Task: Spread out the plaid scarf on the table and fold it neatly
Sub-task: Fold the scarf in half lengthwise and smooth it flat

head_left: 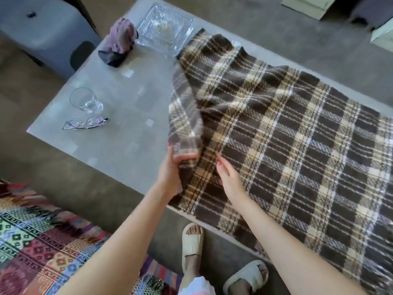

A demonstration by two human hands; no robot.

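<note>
Head view
Plaid scarf (297,145): a brown, tan and cream check crossed by thin white and dark lines, woolly in texture; it is large and covers most of the right part of the tabletop.
Where it lies: flat on the grey tabletop (119,116), with its near edge hanging over the front rim toward the person's feet; its far corner reaches just beside the glass dish.
Shape now: the left edge is lifted and curled over, forming a raised fold that runs from the far corner down to the left hand; the rest lies smooth with a few soft ridges near the fold.
Left hand (172,171): grips the lifted left edge of the scarf; the thumb lies across the top of the cloth and the fingers (187,156) are curled under it, pressed together on the fabric.
Right hand (228,177): rests flat on the scarf just to the right of the left hand, palm down; its fingers are nearly straight and lie close together, tips touching the cloth, holding nothing.
Glass dish (163,28): clear, square, at the far side of the tabletop.
Purple cloth (121,43): bunched up left of the dish.
Drinking glass (84,100): clear, on the bare left part of the tabletop, well apart from the scarf.
Spectacles (85,123): folded, just in front of the glass.
Patterned blanket (42,241): many-coloured, lower left, off the tabletop.
Slippers (191,241): pale, on the person's feet below the tabletop edge.
</note>
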